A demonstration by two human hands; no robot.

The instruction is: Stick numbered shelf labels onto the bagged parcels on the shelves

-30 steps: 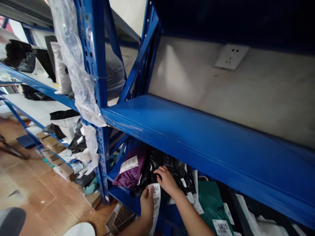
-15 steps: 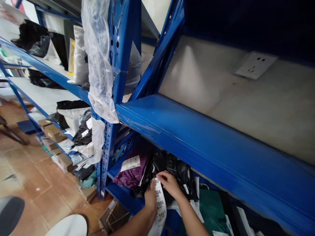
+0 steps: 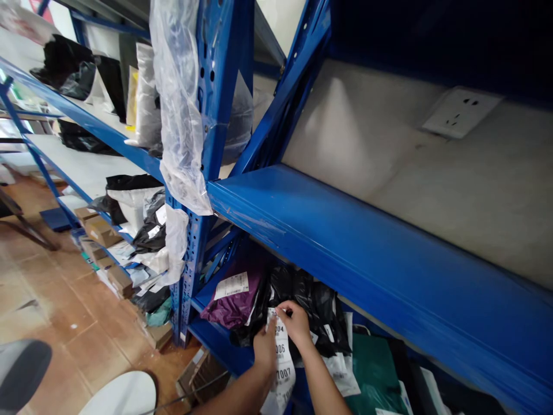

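Observation:
A white strip of number labels (image 3: pixel 283 358) hangs down in front of the lower shelf, its printed numbers including 7007. My left hand (image 3: pixel 264 347) is closed on the strip's left edge near the top. At the strip's top end my right hand (image 3: pixel 296 324) pinches with thumb and forefinger. Just behind both hands lie black plastic parcels (image 3: pixel 317 302). To their left rests a purple parcel (image 3: pixel 227 308) with a white label on it. A dark green parcel (image 3: pixel 375 369) lies to the right of my right hand.
An empty-looking blue shelf beam (image 3: pixel 345 242) runs across above my hands. A blue upright (image 3: pixel 216 104) wrapped in clear plastic (image 3: pixel 179 104) stands to the left. Beyond it, another rack holds bags and cardboard boxes (image 3: pixel 101 230). A white round seat (image 3: pixel 123 397) is at lower left.
The strip has shifted slightly upward between my hands, showing more of its top label and another label lower down. The view has turned a little to the left.

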